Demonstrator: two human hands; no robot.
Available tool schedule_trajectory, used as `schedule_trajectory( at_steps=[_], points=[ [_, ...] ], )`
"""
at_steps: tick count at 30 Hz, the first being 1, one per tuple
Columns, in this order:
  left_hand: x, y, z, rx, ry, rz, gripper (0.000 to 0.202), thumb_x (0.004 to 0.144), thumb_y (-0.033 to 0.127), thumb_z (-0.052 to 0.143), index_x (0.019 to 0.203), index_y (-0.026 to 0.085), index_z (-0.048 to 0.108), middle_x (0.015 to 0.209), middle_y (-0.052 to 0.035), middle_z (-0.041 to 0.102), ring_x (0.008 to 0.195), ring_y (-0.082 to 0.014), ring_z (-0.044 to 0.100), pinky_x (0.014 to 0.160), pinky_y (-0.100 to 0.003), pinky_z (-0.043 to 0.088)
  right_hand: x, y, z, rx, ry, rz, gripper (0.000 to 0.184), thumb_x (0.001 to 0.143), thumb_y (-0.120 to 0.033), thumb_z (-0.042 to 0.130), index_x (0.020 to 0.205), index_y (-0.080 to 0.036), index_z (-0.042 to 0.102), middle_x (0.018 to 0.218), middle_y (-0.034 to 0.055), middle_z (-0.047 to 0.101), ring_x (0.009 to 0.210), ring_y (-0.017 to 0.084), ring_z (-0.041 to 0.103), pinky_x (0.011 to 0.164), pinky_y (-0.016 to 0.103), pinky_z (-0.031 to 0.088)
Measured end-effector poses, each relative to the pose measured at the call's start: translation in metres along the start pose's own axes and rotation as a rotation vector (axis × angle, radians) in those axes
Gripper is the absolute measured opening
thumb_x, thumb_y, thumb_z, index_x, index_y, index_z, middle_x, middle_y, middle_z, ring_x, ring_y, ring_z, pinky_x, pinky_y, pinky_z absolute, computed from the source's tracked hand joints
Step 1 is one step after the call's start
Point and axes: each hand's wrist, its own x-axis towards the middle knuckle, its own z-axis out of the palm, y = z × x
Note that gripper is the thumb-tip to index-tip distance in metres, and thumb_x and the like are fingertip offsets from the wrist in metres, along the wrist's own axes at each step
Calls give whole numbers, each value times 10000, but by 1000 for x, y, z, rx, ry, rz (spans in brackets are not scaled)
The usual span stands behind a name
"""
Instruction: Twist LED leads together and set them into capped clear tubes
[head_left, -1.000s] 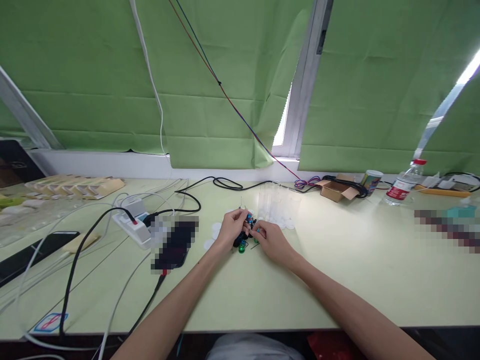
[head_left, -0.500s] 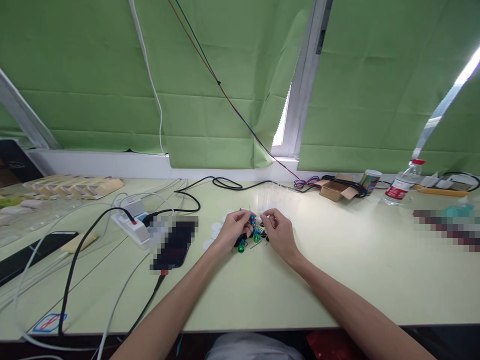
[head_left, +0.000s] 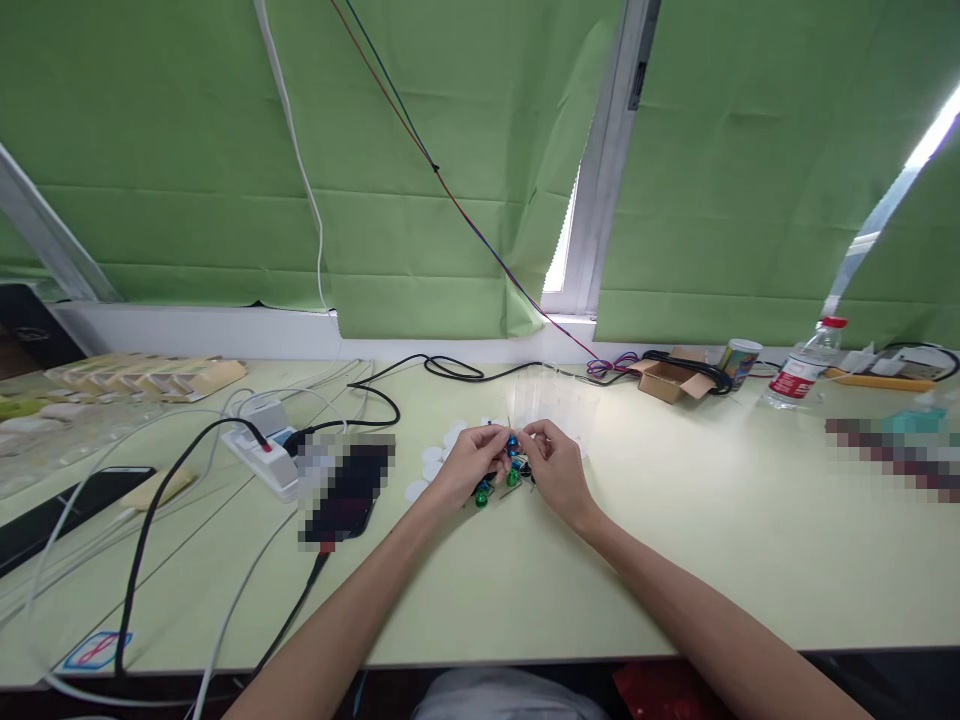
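Above a small pile in mid-table, my left hand (head_left: 476, 458) pinches a small shiny blue piece (head_left: 513, 445) with a thin metal pin standing up from it. My right hand (head_left: 556, 468) is closed in a pinch, its fingertips right beside the blue piece. What those fingertips hold is too small to make out. Under the hands lie green round pieces (head_left: 481, 496) with thin metal wires, along with dark pieces partly hidden by the fingers. Several white discs (head_left: 431, 470) lie to the left of my left hand.
A clear plastic box (head_left: 551, 395) stands behind the hands. To the left are a phone (head_left: 352, 490) on a cable and a white power strip (head_left: 266, 455) with tangled cords. An open cardboard box (head_left: 671, 380), a can (head_left: 739, 362) and a water bottle (head_left: 802, 370) stand at the back right.
My hands have come closer together, so the fingertips now nearly meet at the blue piece. The blue piece has shifted slightly right. The pile looks much the same.
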Motion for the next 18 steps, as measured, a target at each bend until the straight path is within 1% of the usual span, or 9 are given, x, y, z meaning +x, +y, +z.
schedule_trajectory(
  at_steps=[7,14,18],
  points=[
    [-3,5,4,-10,2,-52,380,779,513,655,797,134,641,521,13,515,424,-75,431,446,-219,356,0,-1,-1,-8,-18,-8,232,891,-402,522,802,-193,569,555,-70,350,531,111,334,524,239,310],
    [-3,4,4,-20,-10,-60,408,768,534,660,811,129,656,522,8,535,413,-77,442,436,-221,359,0,2,0,-18,-30,-18,234,893,-404,516,814,-191,576,570,-67,352,541,112,346,533,240,317],
    [-2,2,4,-40,-5,-72,393,766,521,667,810,131,659,522,6,546,406,-73,442,426,-215,353,0,2,-1,-16,-30,-16,233,889,-401,523,805,-190,576,571,-67,354,540,109,344,532,239,318]
  ],
)
